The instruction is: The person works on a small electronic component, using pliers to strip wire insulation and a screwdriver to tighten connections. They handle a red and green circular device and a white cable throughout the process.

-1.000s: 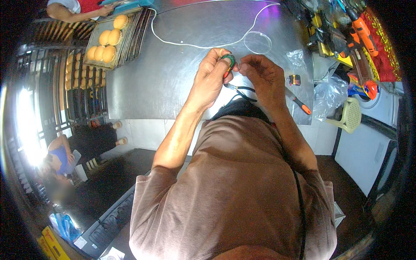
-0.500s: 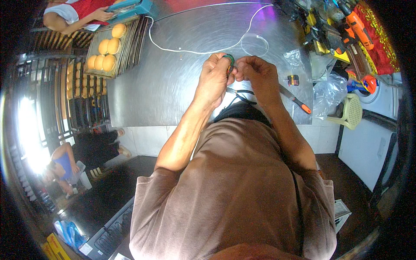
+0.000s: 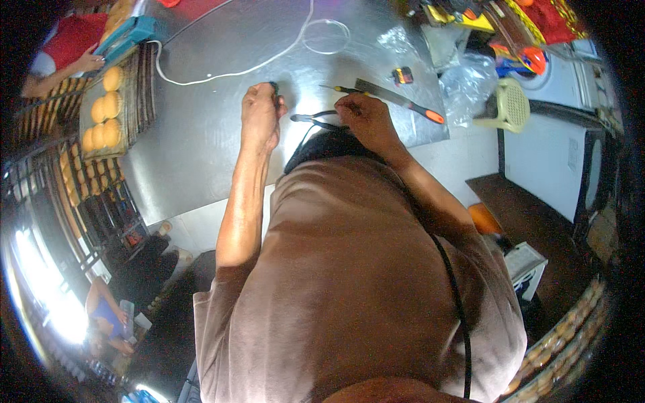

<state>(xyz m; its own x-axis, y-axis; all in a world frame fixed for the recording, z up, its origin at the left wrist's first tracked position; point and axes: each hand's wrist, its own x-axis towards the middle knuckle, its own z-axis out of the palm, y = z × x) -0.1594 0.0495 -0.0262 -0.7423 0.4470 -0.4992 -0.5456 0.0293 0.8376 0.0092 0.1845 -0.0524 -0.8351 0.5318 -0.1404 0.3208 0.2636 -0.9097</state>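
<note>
My left hand is closed around a small dark green thing, most of it hidden by the fingers. Further right, my right hand hovers low over the steel table with curled fingers; what they hold, if anything, is hidden. Right against those fingers is a thin screwdriver with a yellow and black handle, its shaft pointing left. Pliers with dark handles lie between my hands, the handle ends reaching toward the right one. Behind the right hand rests a flat-bladed tool with an orange and black handle.
A white cable loops across the table's far side. A small dark and orange item and clear plastic bags are at the right. Trays of round buns stand at the left, near another person's hand. A pale stool is at the right.
My hands have come apart; the left keeps the green thing, and the right has moved away from it toward the tools. The screwdriver now shows. The view has shifted and turned.
</note>
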